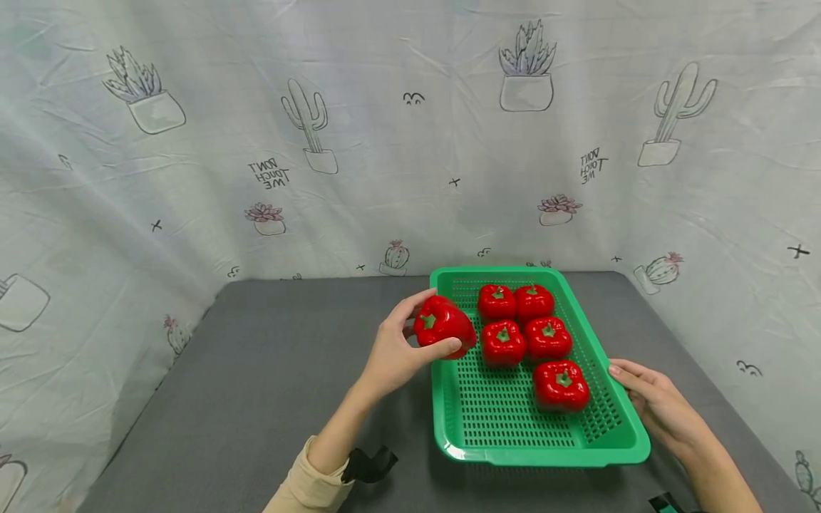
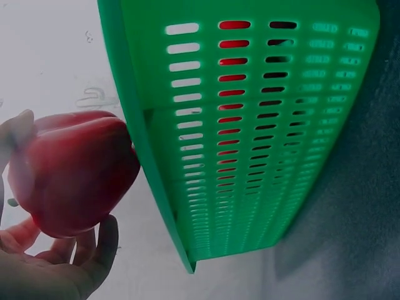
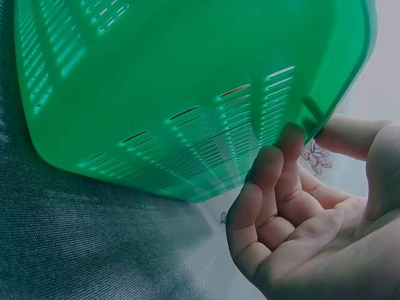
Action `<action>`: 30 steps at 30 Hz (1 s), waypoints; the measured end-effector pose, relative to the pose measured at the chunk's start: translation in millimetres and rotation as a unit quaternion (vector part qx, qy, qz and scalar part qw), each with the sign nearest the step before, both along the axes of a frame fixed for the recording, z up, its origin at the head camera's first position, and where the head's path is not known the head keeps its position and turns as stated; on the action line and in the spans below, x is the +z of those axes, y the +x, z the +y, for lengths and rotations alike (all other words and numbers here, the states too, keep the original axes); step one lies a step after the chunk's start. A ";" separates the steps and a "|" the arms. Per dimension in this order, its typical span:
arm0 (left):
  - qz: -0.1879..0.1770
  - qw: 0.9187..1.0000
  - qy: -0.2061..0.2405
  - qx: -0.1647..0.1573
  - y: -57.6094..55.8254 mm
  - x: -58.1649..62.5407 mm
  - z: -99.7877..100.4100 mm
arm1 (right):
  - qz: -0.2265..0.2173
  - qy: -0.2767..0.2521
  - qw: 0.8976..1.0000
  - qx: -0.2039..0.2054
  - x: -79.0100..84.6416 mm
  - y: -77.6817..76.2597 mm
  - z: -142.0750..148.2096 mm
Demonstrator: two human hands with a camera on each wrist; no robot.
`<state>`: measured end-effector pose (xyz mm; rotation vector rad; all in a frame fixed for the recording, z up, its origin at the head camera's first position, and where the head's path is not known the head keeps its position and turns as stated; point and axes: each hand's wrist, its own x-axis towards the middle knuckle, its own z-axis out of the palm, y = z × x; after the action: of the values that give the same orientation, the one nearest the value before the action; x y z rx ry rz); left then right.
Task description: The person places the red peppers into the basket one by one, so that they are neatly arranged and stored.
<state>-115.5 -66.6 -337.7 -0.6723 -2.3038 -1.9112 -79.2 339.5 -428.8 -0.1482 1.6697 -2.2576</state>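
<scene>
A red bell pepper [image 1: 445,328] with a green stem is held by my left hand [image 1: 399,353], thumb on the near side and fingers on the far side. It hangs over the left rim of a green plastic basket [image 1: 513,456]. In the left wrist view the pepper [image 2: 75,169] is level with the basket's rim. Several more red peppers [image 1: 561,385] sit inside the basket, mostly toward its back and right. At the basket's right side, my right hand [image 1: 661,406] grips the rim, thumb on top; the right wrist view shows its fingers [image 3: 259,181] curled beneath.
The basket stands on a grey cloth-covered table [image 1: 269,377], toward the right. Behind and at both sides hangs a pale curtain [image 1: 410,142] printed with cacti and potted plants. A dark strap [image 1: 370,465] is around my left wrist.
</scene>
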 end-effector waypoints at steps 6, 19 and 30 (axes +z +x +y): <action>0.001 1.000 -0.003 -0.008 -20.9 -24.9 9.8 | 0.002 0.011 1.000 -0.003 -0.9 -1.3 2.2; -0.002 0.997 -0.062 -0.042 -6.9 -30.5 46.9 | -0.002 -0.003 1.000 0.004 -1.3 -0.9 1.5; 0.052 0.977 -0.185 -0.092 -12.6 -50.7 58.9 | 0.004 0.001 1.000 0.004 -3.5 -3.7 1.9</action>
<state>-128.2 -7.7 -388.4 -1.0280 -2.6349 -1.4697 -83.0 341.4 -432.3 -0.1645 1.6725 -2.2515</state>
